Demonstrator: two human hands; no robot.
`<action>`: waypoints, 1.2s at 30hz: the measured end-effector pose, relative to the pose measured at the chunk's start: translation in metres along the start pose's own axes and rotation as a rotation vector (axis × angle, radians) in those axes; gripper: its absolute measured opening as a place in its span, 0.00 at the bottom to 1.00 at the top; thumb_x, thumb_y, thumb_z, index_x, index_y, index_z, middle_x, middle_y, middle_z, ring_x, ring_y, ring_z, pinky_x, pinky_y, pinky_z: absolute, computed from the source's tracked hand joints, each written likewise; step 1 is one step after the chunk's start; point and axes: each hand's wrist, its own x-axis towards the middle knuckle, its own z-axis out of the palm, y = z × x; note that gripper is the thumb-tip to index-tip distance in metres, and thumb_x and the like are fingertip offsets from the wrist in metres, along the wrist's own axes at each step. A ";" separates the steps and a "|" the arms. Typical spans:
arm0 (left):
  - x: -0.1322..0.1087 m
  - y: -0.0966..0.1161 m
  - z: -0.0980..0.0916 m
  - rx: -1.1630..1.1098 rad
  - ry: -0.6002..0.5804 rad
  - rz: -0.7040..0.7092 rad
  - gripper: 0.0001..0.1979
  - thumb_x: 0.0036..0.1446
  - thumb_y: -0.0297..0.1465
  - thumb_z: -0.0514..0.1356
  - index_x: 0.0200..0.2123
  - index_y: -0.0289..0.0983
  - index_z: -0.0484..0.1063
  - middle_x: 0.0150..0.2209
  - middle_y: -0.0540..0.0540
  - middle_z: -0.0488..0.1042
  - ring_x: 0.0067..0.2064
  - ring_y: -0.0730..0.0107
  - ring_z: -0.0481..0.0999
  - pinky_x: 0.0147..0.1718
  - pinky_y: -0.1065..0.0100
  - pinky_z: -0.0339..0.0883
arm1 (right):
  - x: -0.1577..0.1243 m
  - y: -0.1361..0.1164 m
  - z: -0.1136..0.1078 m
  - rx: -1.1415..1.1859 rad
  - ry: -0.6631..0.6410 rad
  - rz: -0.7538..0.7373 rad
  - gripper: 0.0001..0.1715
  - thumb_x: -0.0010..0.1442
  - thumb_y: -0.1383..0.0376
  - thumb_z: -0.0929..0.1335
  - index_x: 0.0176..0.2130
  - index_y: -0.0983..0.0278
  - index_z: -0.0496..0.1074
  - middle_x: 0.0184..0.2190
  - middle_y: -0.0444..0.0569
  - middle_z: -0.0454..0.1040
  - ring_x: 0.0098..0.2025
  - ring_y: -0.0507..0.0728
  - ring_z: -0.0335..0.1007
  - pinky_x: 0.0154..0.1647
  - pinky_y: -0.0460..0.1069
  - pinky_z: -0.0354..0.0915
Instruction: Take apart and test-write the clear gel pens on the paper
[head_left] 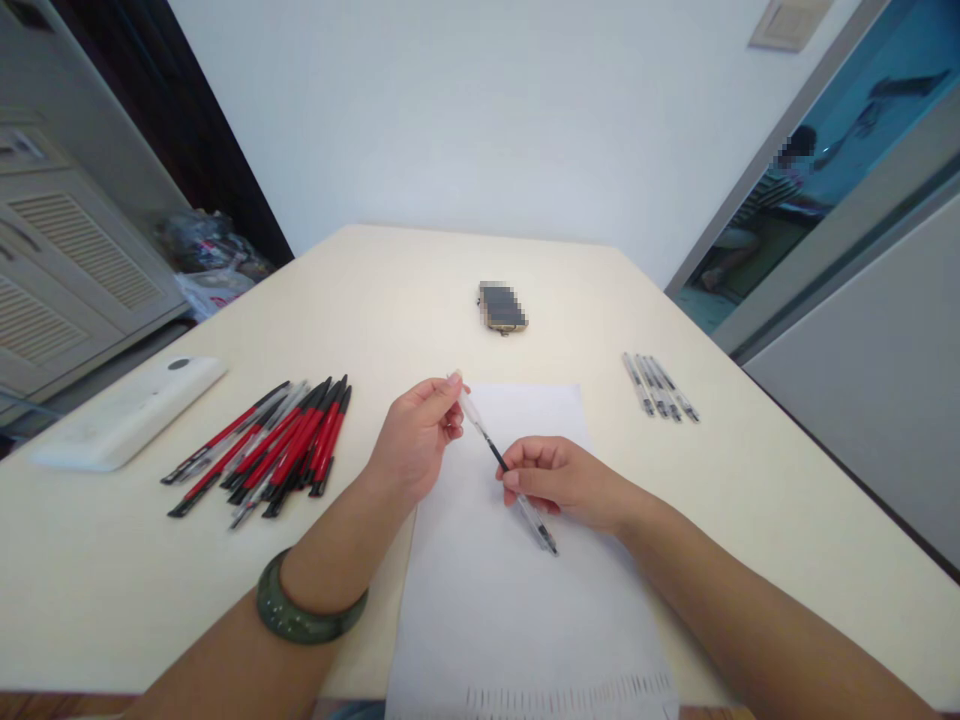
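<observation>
My left hand pinches the far end of a clear-barrelled pen above a white sheet of paper. My right hand is closed round the same pen lower down, near its black tip end. The pen slants from upper left to lower right between the two hands. A green bangle sits on my left wrist. A pile of several red and black pens lies to the left of my left hand. Several clear pens lie in a row to the right.
A white flat device rests at the table's left edge. A small dark object lies at the far middle of the cream table. A person sits beyond the doorway at the right. Cabinets stand at the left.
</observation>
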 end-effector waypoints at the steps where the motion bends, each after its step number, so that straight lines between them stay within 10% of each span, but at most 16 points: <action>1: 0.000 0.001 0.000 0.005 0.004 0.020 0.09 0.49 0.35 0.57 0.28 0.34 0.69 0.20 0.53 0.61 0.22 0.81 0.60 0.22 0.76 0.55 | 0.000 0.000 0.000 -0.002 0.001 0.000 0.09 0.50 0.62 0.65 0.30 0.66 0.65 0.23 0.43 0.69 0.15 0.43 0.47 0.16 0.42 0.45; 25: 0.005 0.011 -0.005 0.003 0.108 0.165 0.11 0.50 0.37 0.55 0.28 0.34 0.71 0.20 0.51 0.63 0.21 0.79 0.61 0.20 0.75 0.55 | -0.001 0.001 -0.003 -0.045 -0.016 -0.017 0.12 0.50 0.60 0.65 0.31 0.66 0.66 0.24 0.44 0.68 0.17 0.44 0.46 0.17 0.43 0.44; 36: 0.017 -0.003 -0.030 1.193 0.183 0.120 0.14 0.37 0.43 0.61 0.12 0.39 0.68 0.14 0.50 0.65 0.18 0.72 0.58 0.19 0.71 0.45 | 0.002 0.001 -0.009 0.036 0.128 -0.044 0.10 0.49 0.62 0.66 0.31 0.66 0.67 0.24 0.45 0.69 0.17 0.45 0.49 0.17 0.43 0.45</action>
